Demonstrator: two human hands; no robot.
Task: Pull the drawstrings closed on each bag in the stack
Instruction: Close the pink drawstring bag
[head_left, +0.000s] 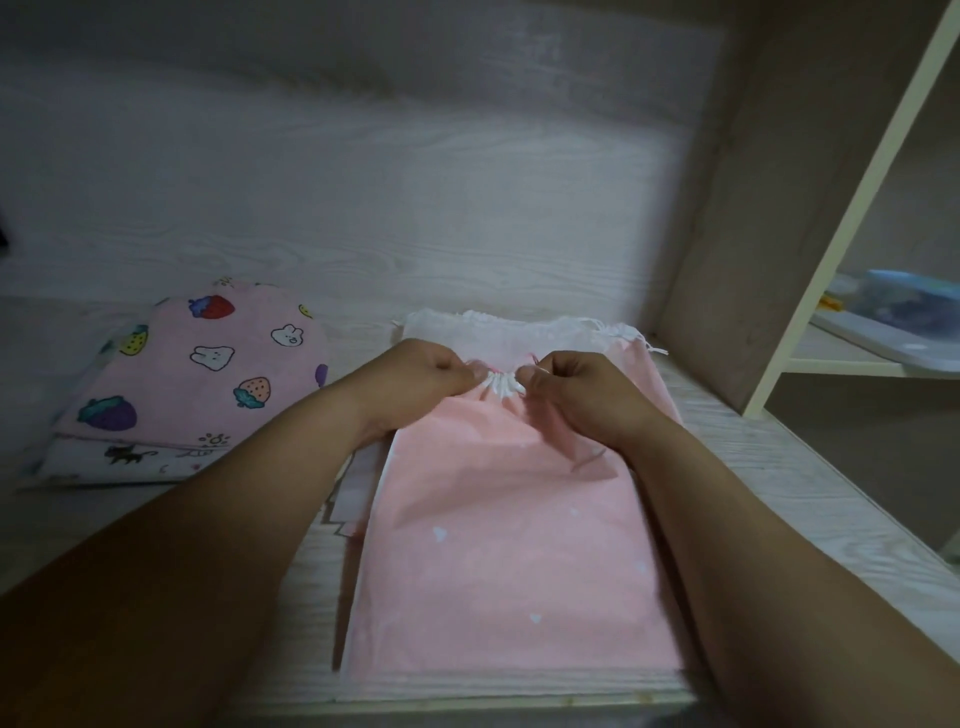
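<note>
- The step in hand is the closing of the top bag. A pink bag (498, 545) lies flat on the stack (358, 493), in the near right part of the desk (779, 467), with its bottom at the near edge.
- Its mouth (501, 384) points to the far edge and is gathered into a short white ruffle, so the closing looks almost done.
- The left hand (421, 376) has curled fingers and pinches the left end of the ruffle. The right hand (576, 387) does the same at the right end. Both hands are closed on the bag, and the cords themselves are hidden in the fingers.
- Under the pink bag, a white bag (519, 327) shows at the far side. Its mouth is wide and only lightly gathered, with cord ends at its right corner, so it is probably not closed yet.
- A pile of printed bags (208, 364) lies near the left edge of the desk, apart from the stack. It may be the finished pile, but this is only a guess.
- A shelf (852, 358) stands beyond the right edge.
- The next move probably calls for a last pull outward on both cords. After that, the pink bag should go aside, so that the white bag comes free.
</note>
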